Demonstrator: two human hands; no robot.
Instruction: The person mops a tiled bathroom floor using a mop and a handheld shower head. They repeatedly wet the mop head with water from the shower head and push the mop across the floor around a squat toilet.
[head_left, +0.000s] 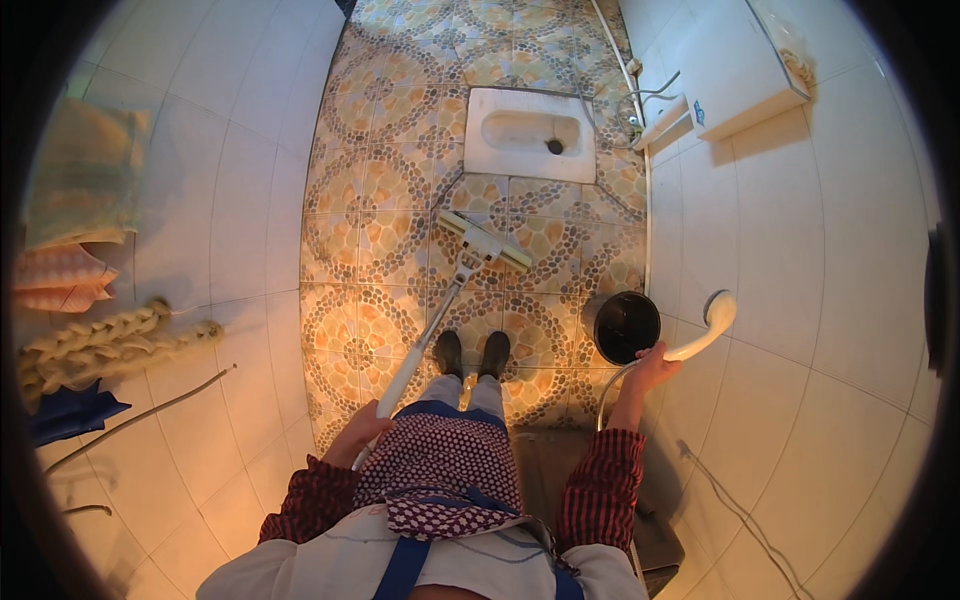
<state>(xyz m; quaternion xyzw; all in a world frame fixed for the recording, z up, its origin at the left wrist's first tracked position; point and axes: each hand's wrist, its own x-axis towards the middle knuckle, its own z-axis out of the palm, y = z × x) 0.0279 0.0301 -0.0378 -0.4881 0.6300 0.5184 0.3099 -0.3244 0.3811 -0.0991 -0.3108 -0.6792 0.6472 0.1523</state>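
My left hand (362,430) is closed around the pale handle of a sponge mop (405,372). The wide white mop head (484,243) rests on the patterned tile floor, ahead of my boots. Out to the right, my right hand (652,370) grips a cream shower head (706,335) by the lower end of its handle. Its round face is turned toward the right wall, and a metal hose runs down from my hand. Just beyond that hand stands a black bucket (627,328); its contents are too dark to make out.
A white squat toilet (530,135) is set into the floor ahead. On the right wall hangs a white cistern (745,80) with pipes beside it. Cloths (85,175) and a braided scrubber (110,340) hang at the left wall. A dark box-like thing (560,470) is beside my right leg.
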